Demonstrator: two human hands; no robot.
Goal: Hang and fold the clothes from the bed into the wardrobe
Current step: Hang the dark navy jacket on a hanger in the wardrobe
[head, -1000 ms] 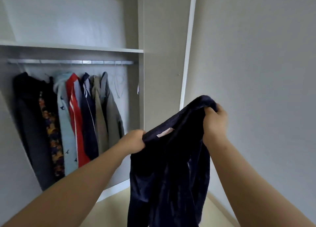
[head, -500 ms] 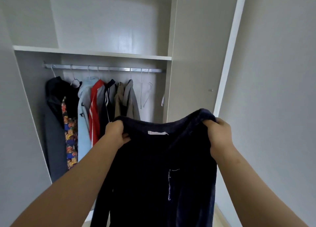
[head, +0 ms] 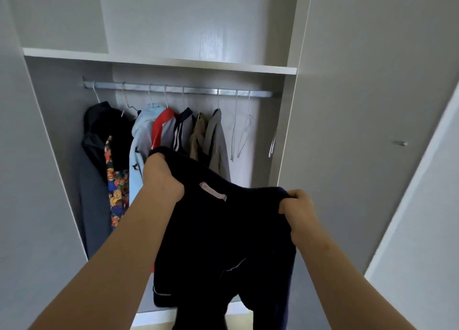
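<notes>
A dark navy garment point(head: 218, 235) with a pale neck label hangs spread between my two hands in front of the open wardrobe point(head: 159, 63). My left hand point(head: 160, 178) grips its upper left edge, raised toward the hanging clothes. My right hand point(head: 301, 214) grips its upper right edge, lower and to the right. The garment's lower part drops out of view at the bottom.
A metal rail point(head: 178, 90) carries several hung clothes point(head: 159, 136) on the left and two bare hangers point(head: 239, 136) on the right. A white shelf point(head: 223, 65) runs above the rail. The open door point(head: 360, 131) stands at right, a wall beyond it.
The view has turned and moved closer, so the wardrobe is now centred. My left hand has risen toward the hanging clothes and the garment now slopes down to my right hand.
</notes>
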